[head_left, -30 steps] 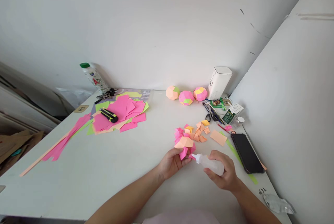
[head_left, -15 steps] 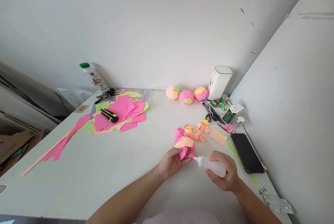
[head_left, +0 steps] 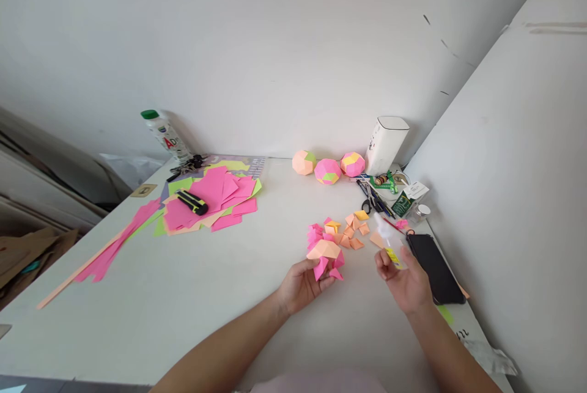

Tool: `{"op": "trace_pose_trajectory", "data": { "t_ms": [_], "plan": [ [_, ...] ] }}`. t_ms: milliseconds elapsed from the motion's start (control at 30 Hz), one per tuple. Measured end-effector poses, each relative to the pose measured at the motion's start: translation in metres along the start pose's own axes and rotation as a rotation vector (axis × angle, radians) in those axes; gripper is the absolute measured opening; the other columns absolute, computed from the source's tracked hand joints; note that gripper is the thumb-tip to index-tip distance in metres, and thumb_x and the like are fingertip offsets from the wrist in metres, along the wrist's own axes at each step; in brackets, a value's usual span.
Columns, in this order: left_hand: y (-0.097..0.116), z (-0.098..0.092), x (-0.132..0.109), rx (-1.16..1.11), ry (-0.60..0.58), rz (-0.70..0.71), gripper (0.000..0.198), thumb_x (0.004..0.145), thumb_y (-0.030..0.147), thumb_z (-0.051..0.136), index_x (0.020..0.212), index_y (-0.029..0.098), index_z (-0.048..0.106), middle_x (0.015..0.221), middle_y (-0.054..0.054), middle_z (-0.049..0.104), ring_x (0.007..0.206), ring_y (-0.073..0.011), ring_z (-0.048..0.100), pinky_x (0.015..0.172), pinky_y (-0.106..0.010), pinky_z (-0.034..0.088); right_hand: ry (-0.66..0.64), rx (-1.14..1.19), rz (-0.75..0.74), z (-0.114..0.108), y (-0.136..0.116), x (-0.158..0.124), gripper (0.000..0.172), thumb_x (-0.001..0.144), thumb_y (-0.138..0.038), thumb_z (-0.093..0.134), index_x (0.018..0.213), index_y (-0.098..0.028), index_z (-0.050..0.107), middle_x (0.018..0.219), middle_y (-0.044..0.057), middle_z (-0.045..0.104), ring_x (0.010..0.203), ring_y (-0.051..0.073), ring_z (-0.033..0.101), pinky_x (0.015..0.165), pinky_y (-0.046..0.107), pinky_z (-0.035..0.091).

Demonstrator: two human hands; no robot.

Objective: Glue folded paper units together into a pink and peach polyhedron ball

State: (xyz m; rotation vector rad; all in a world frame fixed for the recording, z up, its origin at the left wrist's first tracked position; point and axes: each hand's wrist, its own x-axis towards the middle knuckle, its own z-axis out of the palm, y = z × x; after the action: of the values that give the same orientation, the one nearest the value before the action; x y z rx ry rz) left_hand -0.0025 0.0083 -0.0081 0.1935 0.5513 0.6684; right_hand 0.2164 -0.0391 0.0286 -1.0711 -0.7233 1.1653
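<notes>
My left hand (head_left: 302, 286) is closed on a partly built folded-paper ball (head_left: 324, 250), peach on its near face with pink flaps around it. A small pink flap hangs over the fingertips at its lower right. To the right, my right hand (head_left: 408, 280) is raised off the table and holds a white glue bottle (head_left: 389, 240), tip pointing up and away, a yellow label showing near the palm. The bottle is partly smeared by motion. Just behind the ball lie several small folded peach paper pieces (head_left: 352, 231). A flat peach slip is partly hidden behind the bottle.
Three finished paper balls (head_left: 327, 171) stand by the wall beside a white container (head_left: 387, 145). A black phone (head_left: 435, 268), scissors (head_left: 365, 205) and a small jar (head_left: 422, 213) lie at right. Left are stacked coloured papers (head_left: 224, 194), a utility knife (head_left: 192, 202) and a white bottle (head_left: 167, 136).
My right hand has drawn the glue bottle away from the pink flap, to the right, and turned its tip from leftward to upward. My left hand and the paper ball have hardly moved.
</notes>
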Motion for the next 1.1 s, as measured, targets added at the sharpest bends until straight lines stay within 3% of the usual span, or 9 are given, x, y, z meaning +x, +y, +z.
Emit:
{"op": "trace_pose_trajectory", "data": {
  "t_ms": [100, 233, 433, 633, 900, 1000, 1100],
  "plan": [
    [0.000, -0.002, -0.001, -0.019, -0.032, -0.010, 0.019, 0.078, 0.014, 0.056, 0.096, 0.009, 0.060, 0.081, -0.007, 0.067, 0.071, -0.0141, 0.065, 0.072, -0.027, 0.053, -0.010, 0.002, 0.081, -0.001, 0.000, 0.005, 0.025, 0.078, -0.045, 0.059, 0.083, -0.020, 0.057, 0.073, 0.006, 0.061, 0.073, 0.023, 0.062, 0.053, 0.033, 0.050],
    [0.001, -0.005, -0.002, -0.067, -0.096, -0.028, 0.016, 0.075, 0.014, 0.057, 0.090, 0.009, 0.060, 0.072, -0.004, 0.064, 0.067, -0.0129, 0.063, 0.071, -0.026, 0.053, -0.095, -0.071, 0.079, -0.003, 0.008, 0.005, 0.033, 0.075, -0.043, 0.064, 0.099, -0.022, 0.057, 0.095, 0.009, 0.067, 0.093, 0.026, 0.062, 0.070, 0.038, 0.051],
    [0.001, -0.005, -0.003, -0.079, -0.159, -0.042, 0.019, 0.069, 0.019, 0.061, 0.087, 0.011, 0.058, 0.062, 0.000, 0.056, 0.063, -0.0138, 0.062, 0.073, -0.028, 0.053, 0.055, -0.701, -0.011, -0.009, 0.024, 0.008, 0.036, 0.070, -0.034, 0.069, 0.101, -0.022, 0.054, 0.110, 0.009, 0.066, 0.096, 0.026, 0.061, 0.082, 0.043, 0.046],
    [0.001, -0.004, -0.005, -0.092, -0.251, -0.036, 0.014, 0.071, 0.019, 0.059, 0.083, 0.012, 0.059, 0.059, 0.001, 0.053, 0.059, -0.0116, 0.057, 0.071, -0.027, 0.052, 0.108, -1.072, -0.165, -0.018, 0.037, 0.015, 0.030, 0.068, -0.033, 0.066, 0.094, -0.021, 0.057, 0.095, 0.007, 0.068, 0.081, 0.026, 0.064, 0.066, 0.036, 0.049],
    [-0.002, -0.007, -0.005, 0.019, -0.283, -0.031, 0.020, 0.072, 0.016, 0.060, 0.091, 0.009, 0.062, 0.071, -0.005, 0.062, 0.069, -0.0162, 0.062, 0.074, -0.034, 0.053, 0.111, -1.221, -0.260, -0.028, 0.034, 0.021, 0.038, 0.064, -0.039, 0.071, 0.092, -0.018, 0.057, 0.077, 0.006, 0.064, 0.061, 0.023, 0.060, 0.050, 0.032, 0.046],
    [-0.003, -0.006, -0.005, 0.066, -0.274, -0.010, 0.022, 0.072, 0.014, 0.061, 0.093, 0.008, 0.063, 0.075, -0.007, 0.064, 0.068, -0.0168, 0.063, 0.067, -0.031, 0.054, 0.092, -1.231, -0.206, -0.029, 0.031, 0.020, 0.043, 0.064, -0.039, 0.071, 0.098, -0.018, 0.056, 0.082, 0.008, 0.065, 0.065, 0.025, 0.062, 0.052, 0.034, 0.049],
    [-0.003, -0.005, -0.004, 0.082, -0.263, -0.004, 0.021, 0.072, 0.014, 0.062, 0.091, 0.008, 0.064, 0.075, -0.007, 0.066, 0.066, -0.0163, 0.064, 0.065, -0.029, 0.054, 0.073, -1.222, -0.182, -0.032, 0.035, 0.019, 0.058, 0.064, -0.040, 0.070, 0.114, -0.017, 0.050, 0.101, 0.013, 0.064, 0.082, 0.029, 0.064, 0.062, 0.039, 0.053]
  ]
}}
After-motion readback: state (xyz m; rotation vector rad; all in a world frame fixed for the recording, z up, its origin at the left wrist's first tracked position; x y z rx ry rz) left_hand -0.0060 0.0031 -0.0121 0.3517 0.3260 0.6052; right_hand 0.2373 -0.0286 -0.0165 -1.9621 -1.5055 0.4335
